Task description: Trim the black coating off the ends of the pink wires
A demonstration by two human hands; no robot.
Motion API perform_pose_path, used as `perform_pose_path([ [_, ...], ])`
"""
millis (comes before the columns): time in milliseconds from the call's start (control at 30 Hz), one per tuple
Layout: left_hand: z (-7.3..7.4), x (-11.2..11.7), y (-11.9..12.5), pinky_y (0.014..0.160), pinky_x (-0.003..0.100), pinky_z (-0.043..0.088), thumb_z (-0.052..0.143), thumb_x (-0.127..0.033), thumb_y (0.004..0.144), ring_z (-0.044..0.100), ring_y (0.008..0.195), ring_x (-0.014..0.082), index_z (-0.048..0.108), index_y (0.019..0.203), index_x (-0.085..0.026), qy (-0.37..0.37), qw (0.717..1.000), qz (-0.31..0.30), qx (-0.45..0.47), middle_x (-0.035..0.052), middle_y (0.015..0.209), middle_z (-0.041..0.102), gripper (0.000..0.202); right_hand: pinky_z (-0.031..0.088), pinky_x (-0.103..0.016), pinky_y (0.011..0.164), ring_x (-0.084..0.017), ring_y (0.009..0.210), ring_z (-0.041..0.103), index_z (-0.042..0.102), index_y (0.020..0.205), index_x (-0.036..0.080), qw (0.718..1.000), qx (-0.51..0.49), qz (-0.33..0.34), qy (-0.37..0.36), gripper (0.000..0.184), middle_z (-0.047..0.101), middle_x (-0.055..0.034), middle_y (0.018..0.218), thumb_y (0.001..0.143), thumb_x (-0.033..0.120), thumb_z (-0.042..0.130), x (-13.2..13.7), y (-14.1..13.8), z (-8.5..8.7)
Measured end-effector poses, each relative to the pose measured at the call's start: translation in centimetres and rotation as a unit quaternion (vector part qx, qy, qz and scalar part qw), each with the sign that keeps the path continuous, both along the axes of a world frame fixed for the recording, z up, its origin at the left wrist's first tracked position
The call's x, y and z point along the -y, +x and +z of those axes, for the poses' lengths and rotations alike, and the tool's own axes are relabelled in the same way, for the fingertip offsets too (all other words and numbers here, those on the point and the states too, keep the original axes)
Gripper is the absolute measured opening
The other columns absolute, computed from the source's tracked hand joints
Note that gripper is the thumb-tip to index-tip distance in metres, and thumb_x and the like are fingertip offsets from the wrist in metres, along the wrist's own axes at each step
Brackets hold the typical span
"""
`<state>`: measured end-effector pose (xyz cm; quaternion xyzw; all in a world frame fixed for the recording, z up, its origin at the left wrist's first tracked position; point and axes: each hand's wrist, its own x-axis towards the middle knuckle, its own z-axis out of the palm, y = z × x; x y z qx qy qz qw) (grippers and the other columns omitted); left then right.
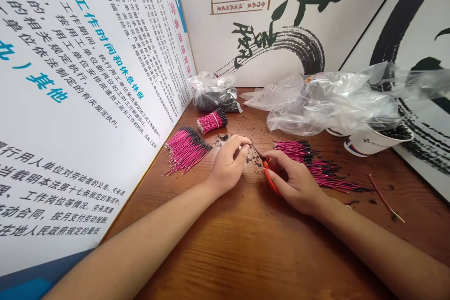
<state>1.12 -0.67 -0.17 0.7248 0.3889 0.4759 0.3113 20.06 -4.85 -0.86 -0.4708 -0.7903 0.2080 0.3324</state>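
Observation:
My right hand (293, 180) is closed round the orange handles of small cutting pliers (270, 171). Their thin dark jaws point away and to the left, reaching the fingertips of my left hand (230, 161). Thumb and forefinger of that hand are pinched together at the jaw tips. A tiny dark piece seems to be between them, too small to name. Left of my left hand lies a loose fan of pink wires (186, 152) with black ends. A second pile of pink wires (316, 168) lies beyond and beside my right hand, partly hidden by it.
Behind the left pile lies a banded wire bundle (212, 121). Farther back are a bag of black parts (215, 96), crumpled clear plastic bags (323, 103) and a white paper cup (372, 143). A single wire (385, 199) lies at right. Black scraps dot the wooden table (239, 243); printed panels enclose it.

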Motion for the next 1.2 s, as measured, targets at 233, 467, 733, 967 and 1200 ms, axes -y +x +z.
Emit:
perform_pose_path([
  [233,-0.14,-0.13,-0.06,0.08,0.027,0.042,0.045,-0.022,0.096,0.054,0.085,0.0153,0.057,0.092,-0.018,0.005,1.0,-0.004,0.006,0.0023,0.088,0.058,0.013,0.042,-0.026,0.066,-0.015,0.067,0.057,0.052,0.118,0.02,1.0,0.004,0.008,0.0,0.022,0.061,0.0009,0.079,0.098,0.028,0.045,-0.16,0.05,-0.02],
  [467,0.02,-0.08,0.0,0.079,0.028,0.042,0.044,-0.024,0.097,0.053,0.083,0.0155,0.056,0.089,-0.018,-0.002,1.0,-0.005,0.011,0.0022,0.086,0.058,0.016,0.04,-0.025,0.06,-0.015,0.061,0.051,0.051,0.116,0.02,1.0,-0.013,-0.006,-0.009,0.022,0.054,0.0029,0.072,0.097,0.03,0.047,-0.01,-0.02,-0.27],
  [733,0.14,-0.03,0.03,0.079,0.028,0.042,0.043,-0.025,0.097,0.053,0.083,0.0159,0.055,0.088,-0.019,-0.005,1.0,-0.004,0.007,0.0021,0.085,0.057,0.016,0.039,-0.025,0.059,-0.014,0.06,0.049,0.051,0.116,0.02,1.0,-0.009,-0.008,-0.008,0.022,0.053,0.0033,0.071,0.097,0.03,0.047,0.0,-0.18,-0.04],
  [967,0.04,-0.07,-0.04,0.079,0.028,0.043,0.044,-0.025,0.097,0.053,0.083,0.0161,0.056,0.089,-0.019,-0.004,1.0,-0.004,0.002,0.0024,0.086,0.057,0.015,0.04,-0.025,0.058,-0.014,0.059,0.051,0.051,0.115,0.021,1.0,-0.005,-0.008,-0.011,0.021,0.055,0.0027,0.071,0.097,0.03,0.047,0.06,-0.27,0.2],
  [1200,0.05,-0.06,-0.03,0.079,0.028,0.044,0.044,-0.024,0.097,0.054,0.085,0.0167,0.056,0.089,-0.019,-0.008,1.0,0.0,-0.003,0.0029,0.087,0.058,0.015,0.041,-0.025,0.059,-0.014,0.06,0.054,0.052,0.114,0.021,1.0,0.004,-0.003,0.002,0.02,0.057,0.0025,0.071,0.097,0.029,0.046,0.08,-0.11,0.2],
])
